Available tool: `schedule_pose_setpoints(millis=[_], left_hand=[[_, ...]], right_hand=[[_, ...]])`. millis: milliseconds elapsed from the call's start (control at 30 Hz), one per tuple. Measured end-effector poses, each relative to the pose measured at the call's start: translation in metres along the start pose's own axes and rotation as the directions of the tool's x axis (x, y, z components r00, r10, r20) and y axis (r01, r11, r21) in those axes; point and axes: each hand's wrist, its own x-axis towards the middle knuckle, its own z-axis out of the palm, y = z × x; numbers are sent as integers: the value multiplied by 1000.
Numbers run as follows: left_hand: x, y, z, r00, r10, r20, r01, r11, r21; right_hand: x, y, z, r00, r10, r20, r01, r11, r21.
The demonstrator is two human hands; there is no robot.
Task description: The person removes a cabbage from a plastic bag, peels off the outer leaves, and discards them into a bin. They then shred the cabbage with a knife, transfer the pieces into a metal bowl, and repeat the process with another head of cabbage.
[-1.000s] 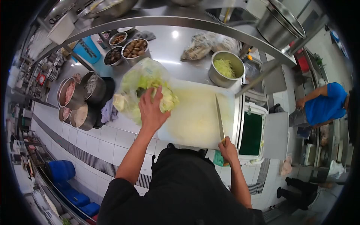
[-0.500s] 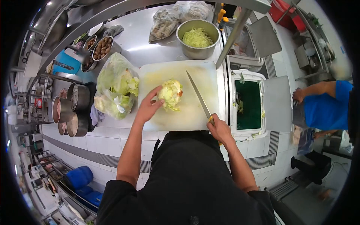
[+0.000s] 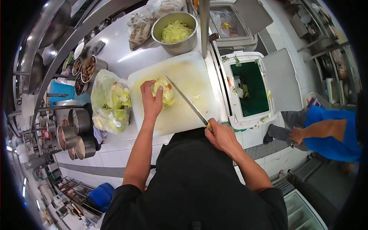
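A trimmed head of lettuce [image 3: 168,100], with a brownish spot near its top, sits on the white cutting board [image 3: 184,69]. My left hand [image 3: 152,100] is wrapped round its left side, thumb toward me and fingers over the far edge. In my right hand [image 3: 221,135] is the handle of a long kitchen knife [image 3: 188,101]. Its blade slants up and left across the board, the tip close to the lettuce's right side. A few small leaf scraps [image 3: 196,96] lie right of the blade. Left of the board stands a clear plastic bag of lettuce [image 3: 115,97].
A metal pot [image 3: 184,46] of shredded greens stands behind the board. At the right is an open white bin [image 3: 253,122] lined in green. Steel pots [image 3: 80,120] stand at the left. A person in a blue top [image 3: 329,132] is at far right.
My view has turned, shifting the board and bench. My left hand has closed round the lettuce from a looser touch, and the knife tip is nearer to it. The person in blue has moved.
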Motion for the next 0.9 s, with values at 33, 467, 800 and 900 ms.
schedule_pose_setpoints(millis=[33,467,800,900], left_hand=[[2,0,4,998,30,-53,-30,1000,-9],[7,15,24,997,9,-80,8,979,206],[5,16,28,991,73,-112,-43,967,250],[7,9,25,991,56,-125,-29,976,214]], right_hand=[[-5,-3,0,1000,10,-1,-10,1000,8],[-10,-29,8,1000,3,-1,-3,1000,-22],[124,-38,69,997,-21,-73,18,999,-44],[140,-36,73,997,-18,-77,16,999,-31]])
